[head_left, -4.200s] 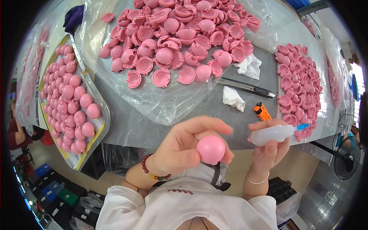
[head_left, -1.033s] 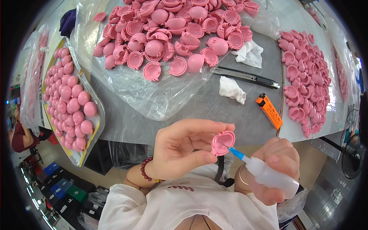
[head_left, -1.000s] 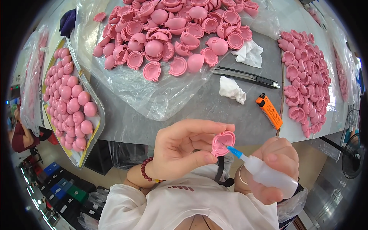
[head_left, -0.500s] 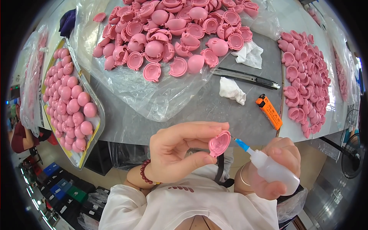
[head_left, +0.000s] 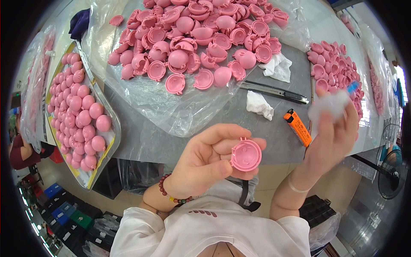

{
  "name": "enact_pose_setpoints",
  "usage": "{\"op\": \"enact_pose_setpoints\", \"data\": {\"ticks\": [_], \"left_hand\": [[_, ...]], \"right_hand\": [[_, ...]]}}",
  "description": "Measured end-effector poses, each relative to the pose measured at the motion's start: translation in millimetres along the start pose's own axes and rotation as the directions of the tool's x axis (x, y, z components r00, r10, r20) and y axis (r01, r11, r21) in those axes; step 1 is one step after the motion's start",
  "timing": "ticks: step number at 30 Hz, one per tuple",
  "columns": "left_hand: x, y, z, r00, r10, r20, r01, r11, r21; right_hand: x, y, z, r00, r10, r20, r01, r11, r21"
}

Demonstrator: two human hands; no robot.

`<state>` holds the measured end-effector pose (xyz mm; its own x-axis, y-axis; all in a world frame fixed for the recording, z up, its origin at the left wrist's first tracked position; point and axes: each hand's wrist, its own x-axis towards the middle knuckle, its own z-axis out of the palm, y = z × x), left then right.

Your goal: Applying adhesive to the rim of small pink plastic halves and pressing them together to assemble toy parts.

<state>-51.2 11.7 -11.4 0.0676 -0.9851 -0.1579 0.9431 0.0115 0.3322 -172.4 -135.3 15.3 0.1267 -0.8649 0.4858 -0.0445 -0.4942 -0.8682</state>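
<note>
Pinching a pink half-shell [head_left: 245, 155] by its rim, the left hand [head_left: 205, 162] curls below the table edge [head_left: 145, 145], hollow side up. Right hand [head_left: 332, 137] raised, fingers wrapped round a blurred squeeze bottle [head_left: 329, 105] — beside the orange lighter [head_left: 298, 127].

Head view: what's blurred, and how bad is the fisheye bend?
Head view: right hand and its bottle are motion-smeared; left hand and pink shell are sharp; table edges bow toward the dark rim.
</note>
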Motion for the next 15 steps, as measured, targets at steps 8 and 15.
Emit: {"op": "enact_pose_setpoints", "data": {"ticks": [8, 15], "left_hand": [[-6.0, -4.2, -11.8, 0.983, 0.152, 0.102, -0.168, 0.969, 0.181], [-5.2, -6.0, -11.5, 0.939, 0.284, 0.194, -0.336, 0.874, 0.351]], "right_hand": [[19.6, 15.1, 0.6, 0.913, 0.210, 0.350, -0.050, 0.909, -0.415], [21.3, 20.0, -0.9, 0.941, 0.179, 0.287, -0.063, 0.926, -0.373]]}}
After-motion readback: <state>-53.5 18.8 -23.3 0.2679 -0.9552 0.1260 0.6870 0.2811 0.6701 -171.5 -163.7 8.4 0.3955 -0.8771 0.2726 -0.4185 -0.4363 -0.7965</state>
